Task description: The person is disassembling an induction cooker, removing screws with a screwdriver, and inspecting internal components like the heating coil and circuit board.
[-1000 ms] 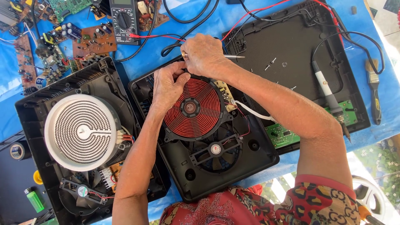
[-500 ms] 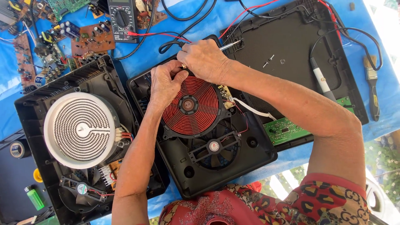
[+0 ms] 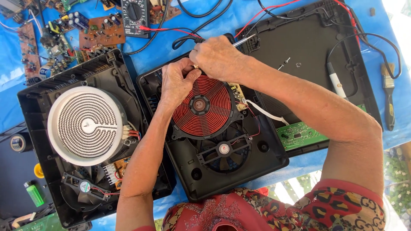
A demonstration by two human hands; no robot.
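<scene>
An opened black induction cooker base (image 3: 265,156) lies before me with a red copper coil (image 3: 201,106) and a fan (image 3: 223,149) below it. My left hand (image 3: 175,81) rests on the coil's upper left edge, fingers curled at the rim. My right hand (image 3: 216,57) sits just above the coil and grips a thin metal-tipped tool (image 3: 244,40) that points up and right. The two hands touch each other at the coil's top edge. What lies under the fingers is hidden.
A second opened cooker with a white spiral heater (image 3: 85,126) stands at the left. A black cover panel (image 3: 317,55) with a pen-like tool (image 3: 336,83) lies right. A multimeter (image 3: 133,10), circuit boards (image 3: 100,32), a brush (image 3: 388,98), a green lighter (image 3: 34,193) and tape (image 3: 17,143) lie around.
Both hands have stayed at the coil's top edge with only small shifts. The view has drifted slightly.
</scene>
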